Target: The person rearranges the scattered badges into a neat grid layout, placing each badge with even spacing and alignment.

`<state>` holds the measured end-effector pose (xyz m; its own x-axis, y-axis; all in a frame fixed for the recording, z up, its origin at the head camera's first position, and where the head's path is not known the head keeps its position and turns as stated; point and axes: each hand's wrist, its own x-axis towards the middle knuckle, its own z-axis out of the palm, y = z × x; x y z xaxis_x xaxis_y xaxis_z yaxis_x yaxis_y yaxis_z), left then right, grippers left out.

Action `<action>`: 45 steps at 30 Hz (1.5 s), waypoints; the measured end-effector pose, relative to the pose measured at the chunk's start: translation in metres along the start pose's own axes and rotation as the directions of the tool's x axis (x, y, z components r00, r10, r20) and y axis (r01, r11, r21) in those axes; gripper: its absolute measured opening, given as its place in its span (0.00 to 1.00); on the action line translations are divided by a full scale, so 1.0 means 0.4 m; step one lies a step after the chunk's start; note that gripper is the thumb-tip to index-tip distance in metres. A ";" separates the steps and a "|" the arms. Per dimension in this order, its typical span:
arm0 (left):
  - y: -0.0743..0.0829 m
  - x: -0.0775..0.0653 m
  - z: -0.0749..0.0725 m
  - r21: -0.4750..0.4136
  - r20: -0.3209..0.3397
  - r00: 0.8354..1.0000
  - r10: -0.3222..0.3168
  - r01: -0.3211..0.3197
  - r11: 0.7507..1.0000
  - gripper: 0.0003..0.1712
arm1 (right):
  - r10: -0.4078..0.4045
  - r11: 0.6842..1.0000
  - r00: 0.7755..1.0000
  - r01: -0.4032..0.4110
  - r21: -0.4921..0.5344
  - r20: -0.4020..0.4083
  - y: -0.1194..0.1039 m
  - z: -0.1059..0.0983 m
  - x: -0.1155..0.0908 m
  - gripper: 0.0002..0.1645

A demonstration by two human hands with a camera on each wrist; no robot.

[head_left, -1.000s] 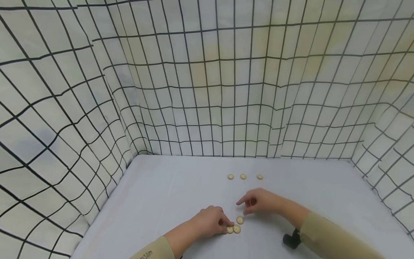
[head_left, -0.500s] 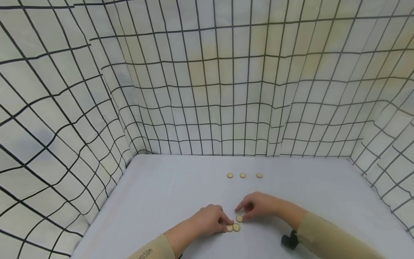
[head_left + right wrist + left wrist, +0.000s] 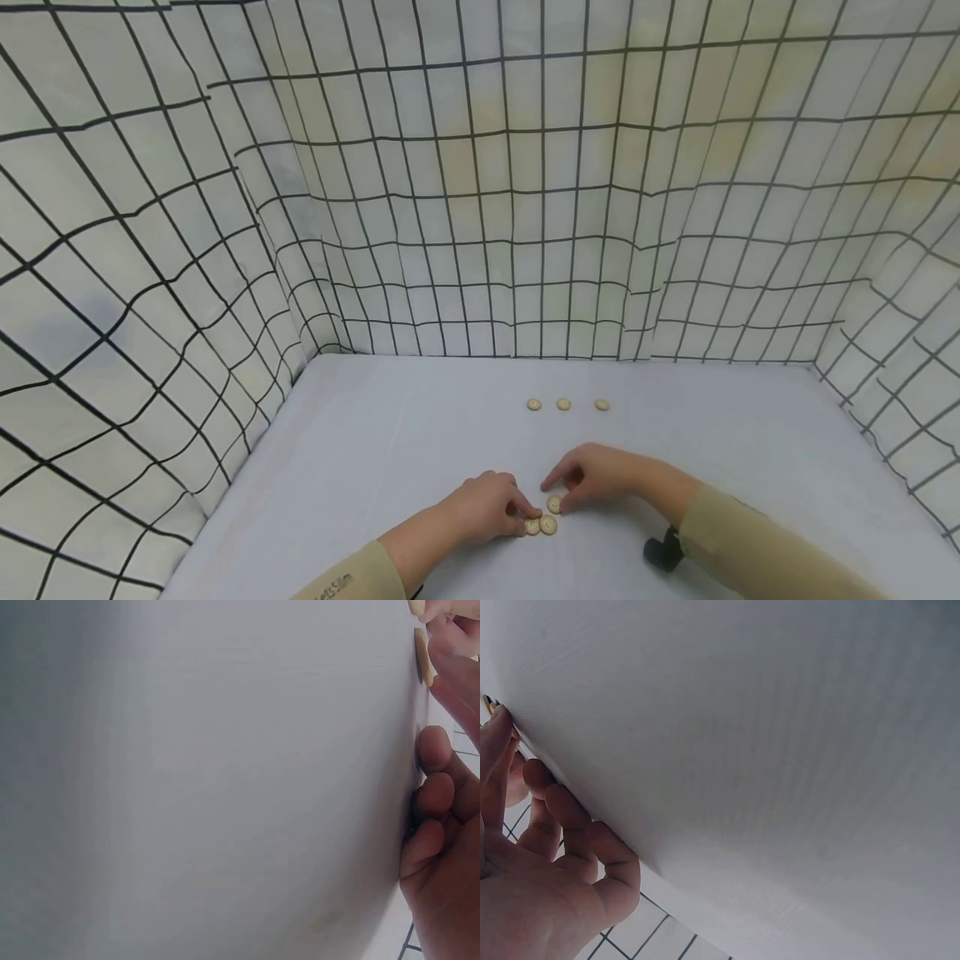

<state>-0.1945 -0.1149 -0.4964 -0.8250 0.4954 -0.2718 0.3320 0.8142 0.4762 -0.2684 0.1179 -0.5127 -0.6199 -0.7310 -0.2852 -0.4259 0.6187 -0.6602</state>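
Note:
Three round, pale wooden buttons lie close together near the front of the white table. My left hand (image 3: 483, 506) comes in from the left, its thumb and index finger holding the leftmost button (image 3: 532, 527) by the edge. Just right of that button, a second button (image 3: 548, 525) lies flat against it. My right hand (image 3: 596, 477) has thumb and index finger around the upper button (image 3: 554, 504), with the thumb at its right edge. In the right wrist view this button (image 3: 424, 656) appears edge-on by the fingertips. The other right fingers are curled near the tabletop.
Farther back, a row holds a left button (image 3: 534, 404), a middle button (image 3: 563, 404) and a right button (image 3: 602, 405). The white tabletop (image 3: 390, 425) ends at walls of white cloth with a black grid (image 3: 480, 208). A black device (image 3: 663, 550) sits at the right wrist.
My right hand has come down toward me, bringing its thumb to the upper button and its index finger closer. The left hand and the back row have stayed in place.

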 end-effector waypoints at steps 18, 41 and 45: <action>-0.002 0.002 0.003 0.006 -0.014 1.000 0.008 -0.008 1.000 0.14 | 0.011 0.999 1.000 -0.011 0.031 0.022 -0.015 -0.012 -0.002 0.16; -0.008 0.002 0.009 0.006 -0.036 0.999 0.021 -0.020 1.000 0.14 | 0.013 1.000 1.000 -0.013 0.019 0.004 -0.010 0.002 -0.004 0.15; -0.003 0.002 0.007 -0.001 -0.033 0.999 0.025 -0.025 1.000 0.14 | 0.017 1.000 1.000 -0.017 0.012 -0.004 -0.004 0.005 -0.004 0.15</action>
<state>-0.1945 -0.1149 -0.4995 -0.8312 0.5054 -0.2318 0.3524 0.8013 0.4835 -0.2653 0.1177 -0.5127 -0.6299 -0.7191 -0.2933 -0.4074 0.6275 -0.6635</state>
